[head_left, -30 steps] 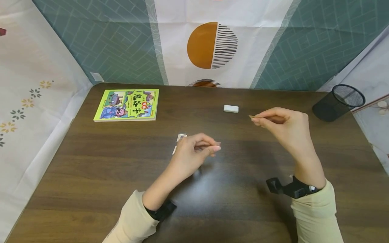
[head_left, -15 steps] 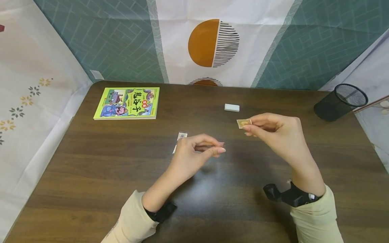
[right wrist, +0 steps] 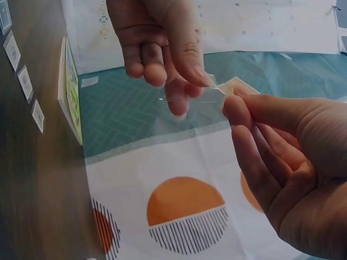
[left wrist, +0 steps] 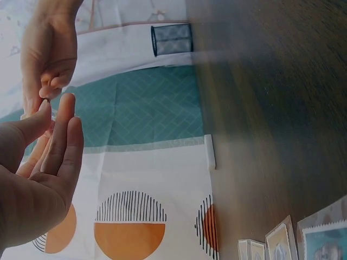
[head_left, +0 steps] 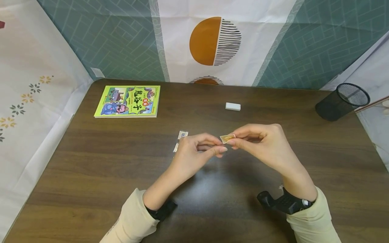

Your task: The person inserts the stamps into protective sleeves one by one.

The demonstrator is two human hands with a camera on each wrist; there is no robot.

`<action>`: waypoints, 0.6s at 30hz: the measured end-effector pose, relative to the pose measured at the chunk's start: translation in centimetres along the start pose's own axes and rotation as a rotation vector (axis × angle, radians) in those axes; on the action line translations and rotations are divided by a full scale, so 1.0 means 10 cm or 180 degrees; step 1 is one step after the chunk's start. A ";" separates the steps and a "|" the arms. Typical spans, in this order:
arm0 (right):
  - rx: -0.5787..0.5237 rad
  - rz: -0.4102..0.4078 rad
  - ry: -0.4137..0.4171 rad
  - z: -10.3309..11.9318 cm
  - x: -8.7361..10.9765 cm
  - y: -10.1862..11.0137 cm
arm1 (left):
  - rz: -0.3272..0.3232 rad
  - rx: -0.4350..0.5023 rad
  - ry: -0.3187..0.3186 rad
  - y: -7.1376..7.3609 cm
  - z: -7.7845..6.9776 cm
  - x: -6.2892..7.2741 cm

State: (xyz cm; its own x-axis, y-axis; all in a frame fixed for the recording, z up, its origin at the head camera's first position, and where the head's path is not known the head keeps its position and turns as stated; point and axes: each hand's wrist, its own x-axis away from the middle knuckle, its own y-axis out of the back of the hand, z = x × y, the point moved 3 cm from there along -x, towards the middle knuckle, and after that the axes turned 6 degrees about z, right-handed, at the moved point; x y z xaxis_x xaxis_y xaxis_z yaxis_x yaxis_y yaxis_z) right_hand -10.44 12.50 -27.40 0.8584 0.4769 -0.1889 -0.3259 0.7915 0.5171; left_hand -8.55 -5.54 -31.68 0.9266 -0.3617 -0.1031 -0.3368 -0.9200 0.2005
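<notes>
My right hand [head_left: 261,145] pinches a small yellowish postage stamp [head_left: 227,138] between thumb and fingertips. Close against it, my left hand [head_left: 194,153] holds a small clear plastic sleeve [right wrist: 211,81] by thumb and forefinger; only its shiny edges show in the right wrist view. The stamp's corner meets the edge of the sleeve there, though whether it is inside I cannot tell. Several sleeved stamps [head_left: 183,134] lie in a row on the table, partly hidden behind my left hand in the head view. In the left wrist view, a bluish stamp [left wrist: 325,244] shows at the lower corner.
A green and yellow book [head_left: 127,102] lies at the back left of the brown wooden table [head_left: 91,168]. Toward the back middle is a white eraser-like block [head_left: 233,106]. A black mesh pen holder [head_left: 340,103] stands at the back right, near the patterned cloth.
My right hand has come left and nearer with the stamp, turning its face into view, and now meets my left hand. The left hand has barely moved.
</notes>
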 end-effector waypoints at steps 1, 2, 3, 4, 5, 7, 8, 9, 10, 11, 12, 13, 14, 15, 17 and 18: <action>0.0030 -0.0004 0.0015 0.01 0.00 0.00 | 0.0006 0.0003 -0.0001 0.00 0.00 0.00; 0.0058 -0.0012 0.0030 0.01 0.00 0.01 | 0.0010 0.0000 -0.0003 0.00 0.00 0.00; 0.0085 -0.0025 0.0050 0.02 0.01 0.01 | 0.0011 -0.0006 -0.0003 0.00 0.00 0.00; 0.0111 -0.0042 0.0078 0.02 0.01 0.01 | 0.0012 -0.0005 -0.0002 0.00 0.00 0.00; 0.0118 -0.0053 0.0096 0.03 0.01 0.01 | 0.0014 -0.0006 -0.0006 0.00 0.01 -0.01; 0.0153 -0.0054 0.0139 0.03 0.01 0.02 | 0.0012 -0.0013 -0.0025 0.00 0.01 -0.01; 0.0171 -0.0050 0.0144 0.03 0.01 0.01 | 0.0007 -0.0020 -0.0034 0.00 0.01 -0.01; 0.0200 -0.0039 0.0156 0.03 0.02 0.01 | 0.0006 -0.0019 -0.0034 0.00 0.01 -0.01; 0.0230 -0.0024 0.0175 0.03 0.02 0.01 | 0.0006 -0.0022 -0.0038 0.01 0.01 -0.01; 0.0265 -0.0008 0.0186 0.03 0.02 0.01 | 0.0007 -0.0026 -0.0036 0.01 0.01 -0.01; 0.0323 0.0005 0.0205 0.03 0.02 0.01 | 0.0009 -0.0027 -0.0028 0.01 0.00 0.00; 0.0384 0.0019 0.0225 0.03 0.02 0.01 | 0.0011 -0.0036 -0.0023 0.01 0.00 0.00; 0.0448 0.0029 0.0251 0.03 0.02 0.01 | 0.0016 -0.0046 -0.0017 0.01 0.00 0.00; 0.0512 0.0044 0.0299 0.03 0.02 0.01 | 0.0021 -0.0057 -0.0010 0.01 0.00 0.00; 0.0618 0.0076 0.0425 0.04 0.02 0.02 | 0.0026 -0.0091 -0.0007 0.01 -0.01 0.00; 0.0680 0.0097 0.0508 0.04 0.03 0.02 | 0.0027 -0.0112 -0.0009 0.01 -0.01 0.00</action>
State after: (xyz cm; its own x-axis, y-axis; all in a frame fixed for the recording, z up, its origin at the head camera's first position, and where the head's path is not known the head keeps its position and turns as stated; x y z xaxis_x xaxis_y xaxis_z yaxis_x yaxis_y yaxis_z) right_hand -10.09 12.60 -27.02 0.7707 0.5670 -0.2908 -0.2452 0.6851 0.6859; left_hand -8.55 -5.61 -31.62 0.9232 -0.3699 -0.1039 -0.3385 -0.9110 0.2356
